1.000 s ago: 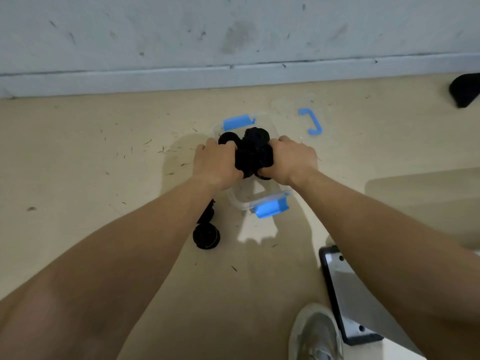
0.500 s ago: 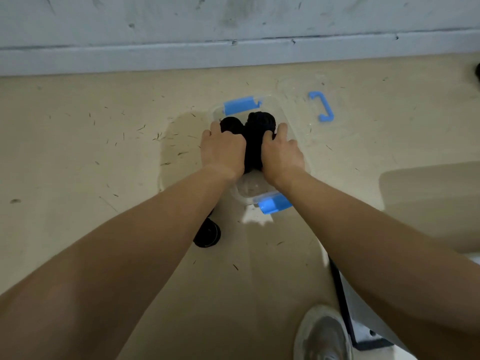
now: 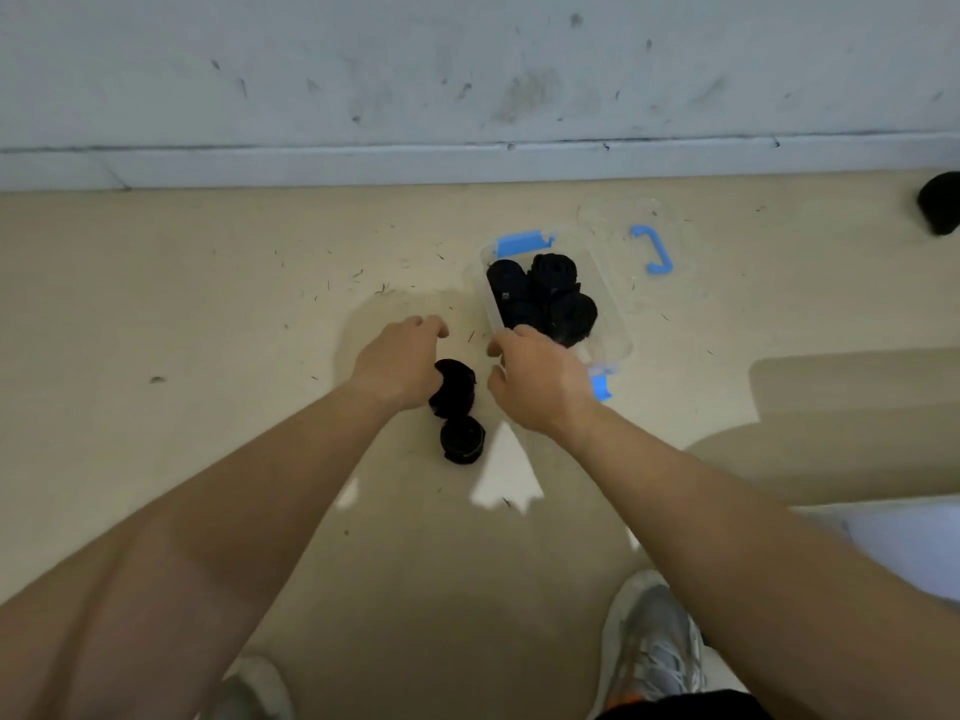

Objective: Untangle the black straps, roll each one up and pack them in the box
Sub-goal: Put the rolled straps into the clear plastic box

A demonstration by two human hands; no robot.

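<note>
Beige floor (image 3: 208, 314) under a scuffed grey wall, bits of debris scattered about. Clear box (image 3: 615, 324) lying just far and right of both hands, already holding several rolled straps (image 3: 545, 298). Two rolls waiting on the floor near the box: one (image 3: 453, 389) touching the left hand (image 3: 400, 366), long axis running near to far, another (image 3: 462, 440) just nearer. Left grip curling loosely against that roll, not yet clamping. Right hand (image 3: 540, 379) hovering between roll and box, fingers apart, holding nothing.

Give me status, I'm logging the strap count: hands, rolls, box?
Left hand reaching onto a floor roll, right hand empty by the box. Several rolls packed; second floor roll waiting. Nothing blocking.
</note>
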